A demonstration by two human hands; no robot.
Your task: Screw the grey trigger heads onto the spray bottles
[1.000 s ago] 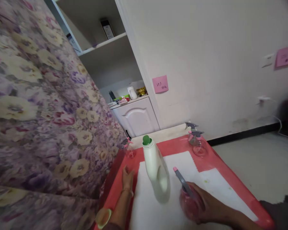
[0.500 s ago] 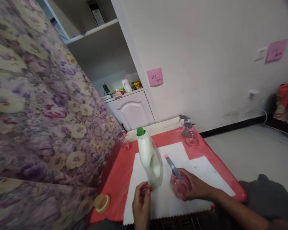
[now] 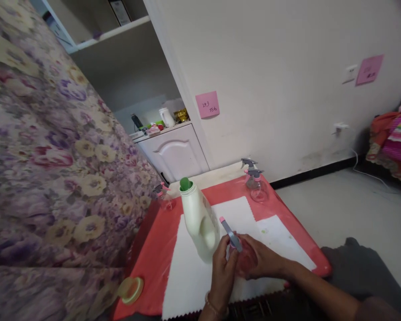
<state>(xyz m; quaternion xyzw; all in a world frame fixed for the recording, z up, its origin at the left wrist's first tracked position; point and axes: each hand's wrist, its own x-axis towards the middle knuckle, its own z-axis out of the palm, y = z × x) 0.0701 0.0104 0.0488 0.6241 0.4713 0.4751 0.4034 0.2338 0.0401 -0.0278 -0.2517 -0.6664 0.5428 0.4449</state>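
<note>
A clear pinkish spray bottle [image 3: 246,264] with a grey trigger head and pink nozzle tip is held over the white cloth [image 3: 190,285]. My right hand [image 3: 265,258] is wrapped round its body from the right. At its neck, just below the grey head, the fingers of my left hand [image 3: 223,269] are closed from the left. Left of my hands stands a large pale green jug [image 3: 200,223] with a handle. Something green sits in its open mouth.
Two more spray bottles [image 3: 259,191] stand at the table's back right, another spray bottle [image 3: 167,200] at the back left. A round yellowish lid [image 3: 132,290] lies at the front left of the red table cover [image 3: 147,263]. A floral curtain [image 3: 63,178] hangs along the left.
My left hand has moved right from the jug's base to the spray bottle's neck and closed on it. My right hand still holds the bottle. The view has shifted slightly.
</note>
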